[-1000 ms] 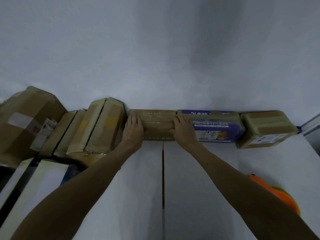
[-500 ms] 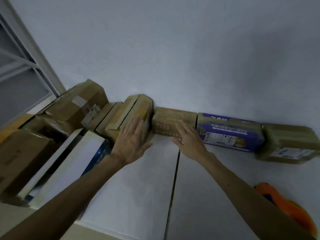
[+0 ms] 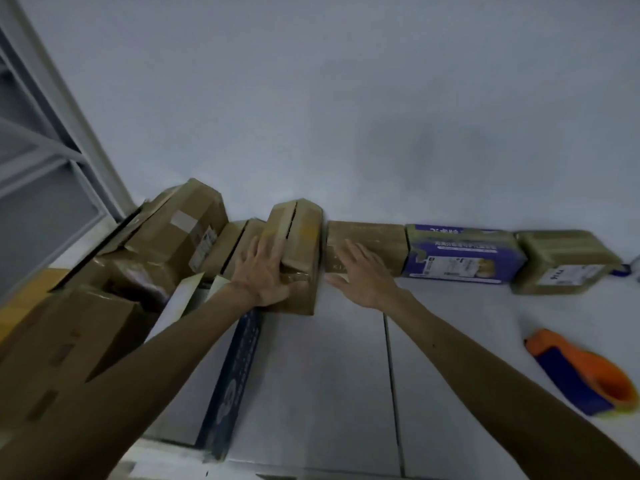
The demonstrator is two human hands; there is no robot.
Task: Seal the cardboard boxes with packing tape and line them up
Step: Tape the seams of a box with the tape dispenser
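I see the left hand [image 3: 263, 270] laid flat on the sloping near face of a tilted cardboard box [image 3: 301, 233], fingers straight and released. A dark slit runs between the box's top flaps, and the palm hides part of its lower front. The right hand [image 3: 363, 273] is spread with its fingers released, grasping nothing, in front of a low brown box [image 3: 377, 237]. I cannot tell whether the fingertips touch it.

Just right of those fingers stands a purple printed box [image 3: 460, 254], then a taped box [image 3: 561, 258]. They stand in a row along the wall [image 3: 346, 116] on the white desk [image 3: 311, 375], and their labels are too blurred to read.

Well to the right of the right fingers, and nearer to me, lies an orange and blue tape dispenser [image 3: 581, 372]. Left of the left fingers is a dim heap of boxes [image 3: 173, 233], partly hidden by the forearm.
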